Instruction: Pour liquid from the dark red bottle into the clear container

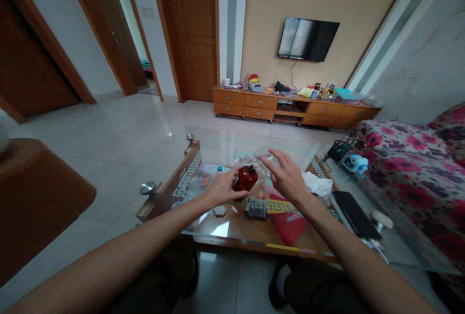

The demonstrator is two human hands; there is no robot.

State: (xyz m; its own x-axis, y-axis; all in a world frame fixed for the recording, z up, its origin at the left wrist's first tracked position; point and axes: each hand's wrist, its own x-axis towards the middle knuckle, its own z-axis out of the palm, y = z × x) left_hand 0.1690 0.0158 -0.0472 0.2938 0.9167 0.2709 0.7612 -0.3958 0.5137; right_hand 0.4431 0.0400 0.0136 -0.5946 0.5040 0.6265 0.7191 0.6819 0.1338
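Red and shiny, one small jar [245, 178] sits in the left hand [223, 189], over the middle of the glass table [407, 251]. The fingers curl around its left side and hold it. It has a dark cap on top.

The right hand [286, 176] is just beside the jar, a bit higher. Its fingers are half open, and the tips touch one clear plastic box [267, 154]. The box is see-through, so it is hard to tell if the hand really grips it.

Two hands and two bare arms show. On the table there is one black phone [355, 214], one white tissue [317, 184], one red paper [290, 224] and one small dark block [255, 208]. Little colourful bits lie under the glass on the left, too small to make out. One blue toy [355, 164] sits near the flowery sofa [410, 168]. One TV [307, 39] hangs on the far wall.
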